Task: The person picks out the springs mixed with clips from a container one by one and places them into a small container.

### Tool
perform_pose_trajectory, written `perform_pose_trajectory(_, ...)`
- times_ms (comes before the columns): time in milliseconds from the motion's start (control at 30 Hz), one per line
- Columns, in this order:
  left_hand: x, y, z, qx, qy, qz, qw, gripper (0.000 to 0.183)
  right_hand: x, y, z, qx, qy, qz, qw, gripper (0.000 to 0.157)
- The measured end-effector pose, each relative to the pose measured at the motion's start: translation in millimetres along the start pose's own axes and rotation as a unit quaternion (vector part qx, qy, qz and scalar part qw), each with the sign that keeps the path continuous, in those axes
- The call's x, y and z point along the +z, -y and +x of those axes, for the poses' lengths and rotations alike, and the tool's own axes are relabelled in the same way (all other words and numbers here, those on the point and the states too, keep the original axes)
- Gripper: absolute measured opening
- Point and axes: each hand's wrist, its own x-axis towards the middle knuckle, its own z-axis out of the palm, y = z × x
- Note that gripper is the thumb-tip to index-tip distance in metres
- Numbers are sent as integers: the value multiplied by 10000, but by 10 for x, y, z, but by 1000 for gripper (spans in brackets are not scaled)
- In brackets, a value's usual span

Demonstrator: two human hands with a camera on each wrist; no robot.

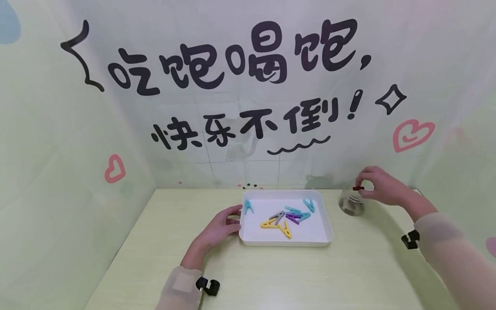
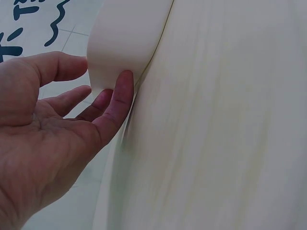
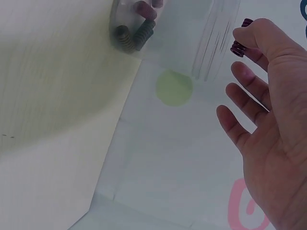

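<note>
A white tray (image 1: pixel 325 224) lies mid-table with several coloured clothespins (image 1: pixel 286 215) in it. My left hand (image 1: pixel 222 224) rests on the table at the tray's left edge, fingers relaxed and touching the tray wall (image 2: pixel 120 43). My right hand (image 1: pixel 377 185) hovers over a clear glass (image 1: pixel 351 204) to the tray's right and pinches a dark red clothespin (image 1: pixel 358 188) between thumb and forefinger at the glass's rim. In the right wrist view the red clothespin (image 3: pixel 240 40) is at my fingertips beside the glass (image 3: pixel 192 28), which holds dark clothespins (image 3: pixel 132 36) at its bottom.
The pale wooden table (image 1: pixel 193 258) is boxed in by a printed backdrop (image 1: pixel 248 86) at the back and both sides. Black wrist straps (image 1: pixel 207 285) sit on both forearms.
</note>
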Motion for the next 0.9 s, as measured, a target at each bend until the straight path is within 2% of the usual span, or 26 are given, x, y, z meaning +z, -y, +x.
perform_pose_trajectory(200,4,9,-4,3,15,-7,10000,62,28,-73,-48,120,26,-66,9999,13)
perform_pose_trajectory(367,6,6,-6,-6,10,37,10000,62,42,-73,-86,323,17,54,9995,27)
perform_pose_trajectory(600,4,-9,0,3,6,60,10000,62,72,-42,-96,452,-34,170,9988,35)
perform_pose_trajectory(900,6,-22,7,-10,-17,103,9999,62,92,60,-60,273,-222,279,9990,39)
